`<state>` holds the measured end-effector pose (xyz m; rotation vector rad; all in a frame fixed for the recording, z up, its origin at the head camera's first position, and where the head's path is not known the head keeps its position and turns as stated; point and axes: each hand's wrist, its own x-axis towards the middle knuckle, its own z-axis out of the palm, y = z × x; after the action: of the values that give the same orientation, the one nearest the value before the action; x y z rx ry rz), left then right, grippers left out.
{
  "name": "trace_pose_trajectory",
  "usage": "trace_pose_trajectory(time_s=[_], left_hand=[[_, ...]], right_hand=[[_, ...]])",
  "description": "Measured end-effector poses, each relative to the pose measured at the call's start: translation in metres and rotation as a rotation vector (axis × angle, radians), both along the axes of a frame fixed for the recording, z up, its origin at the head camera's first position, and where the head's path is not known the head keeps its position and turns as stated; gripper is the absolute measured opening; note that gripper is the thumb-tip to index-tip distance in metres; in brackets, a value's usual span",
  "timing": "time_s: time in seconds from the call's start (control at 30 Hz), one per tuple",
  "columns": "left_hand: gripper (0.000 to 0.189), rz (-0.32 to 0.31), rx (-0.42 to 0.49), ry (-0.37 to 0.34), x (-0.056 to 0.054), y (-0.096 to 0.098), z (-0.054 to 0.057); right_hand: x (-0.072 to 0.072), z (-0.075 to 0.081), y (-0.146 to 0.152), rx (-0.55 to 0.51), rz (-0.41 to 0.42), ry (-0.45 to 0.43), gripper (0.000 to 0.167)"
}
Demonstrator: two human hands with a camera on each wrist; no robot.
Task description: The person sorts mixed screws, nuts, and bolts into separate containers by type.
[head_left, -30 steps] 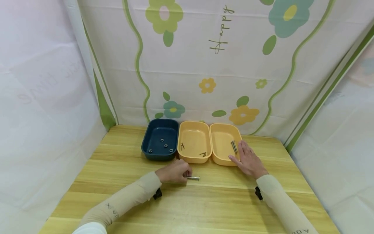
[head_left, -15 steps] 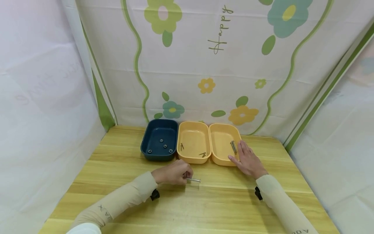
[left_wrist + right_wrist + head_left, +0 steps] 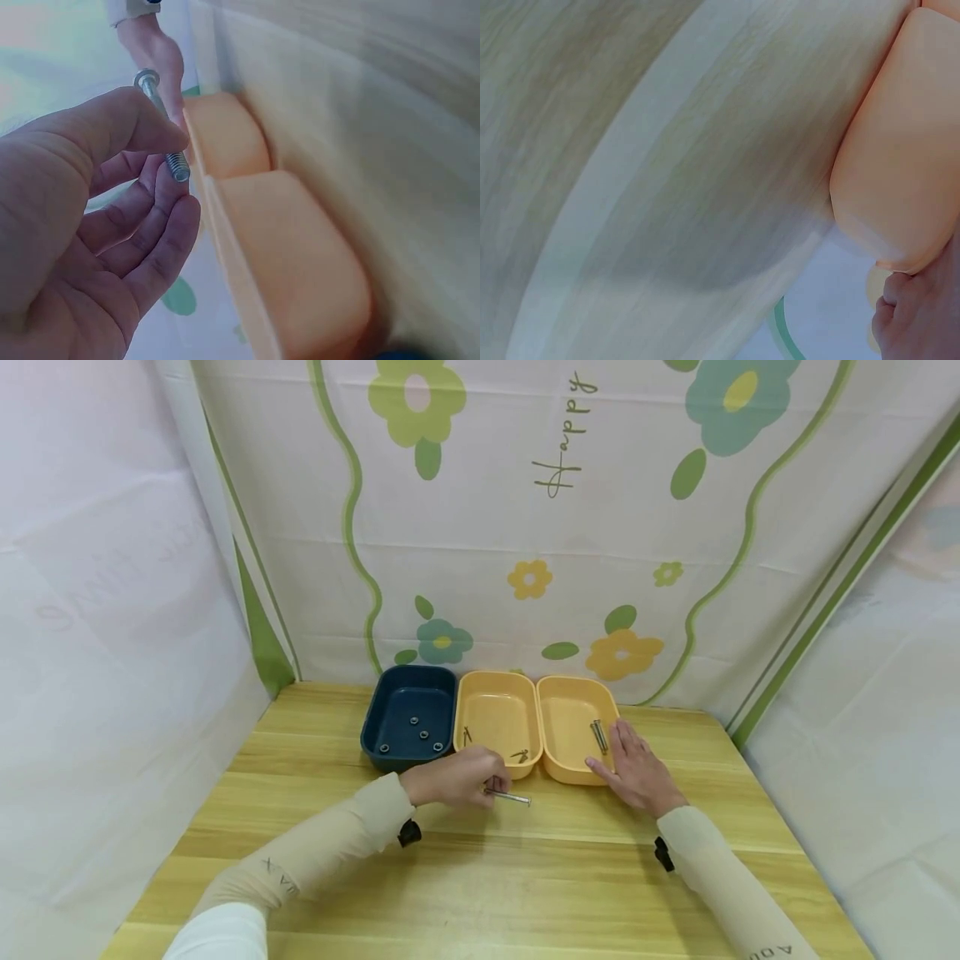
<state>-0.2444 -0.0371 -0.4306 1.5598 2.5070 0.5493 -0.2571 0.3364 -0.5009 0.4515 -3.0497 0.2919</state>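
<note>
Pinched between thumb and fingertips, a silver bolt [image 3: 513, 797] is held by my left hand [image 3: 457, 777] just in front of the middle yellow tray [image 3: 498, 714]. Its round head and threaded end show clearly in the left wrist view, where the bolt [image 3: 178, 165] sticks out on both sides of the thumb. My right hand [image 3: 643, 777] rests against the right side of the right yellow tray [image 3: 566, 718], fingers extended, thumb at the front rim. Two long bolts [image 3: 599, 737] lie in that tray. Small screws [image 3: 520, 756] lie in the middle one.
At the left of the row stands a dark blue tray [image 3: 408, 693] with several nuts [image 3: 423, 735]. All three trays sit side by side near the back of the wooden table [image 3: 540, 893]. A floral curtain [image 3: 465, 527] hangs right behind them.
My left hand first drew slightly back, then rose and moved forward and right with the bolt, closer to the middle tray. The right hand stays in place.
</note>
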Motion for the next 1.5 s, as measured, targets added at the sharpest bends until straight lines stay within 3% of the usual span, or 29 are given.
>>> trace_pose_trajectory(time_s=[0.43,0.7,1.17,1.5], left_hand=[[0.014,0.045,0.021,0.052,-0.026,0.023,0.031],[0.009,0.092,0.048,0.071,-0.046,0.042,0.035],[0.005,0.183,0.065,0.117,-0.065,0.083,0.022],[0.006,0.220,0.140,0.055,-0.076,0.108,0.003]], right_hand=[[0.001,0.001,-0.003,-0.011,0.005,0.002,0.097],[0.001,0.000,-0.003,-0.009,-0.001,0.005,0.098],[-0.001,-0.002,0.000,0.007,-0.015,-0.008,0.098],[-0.001,-0.002,-0.001,-0.008,-0.016,-0.013,0.099]])
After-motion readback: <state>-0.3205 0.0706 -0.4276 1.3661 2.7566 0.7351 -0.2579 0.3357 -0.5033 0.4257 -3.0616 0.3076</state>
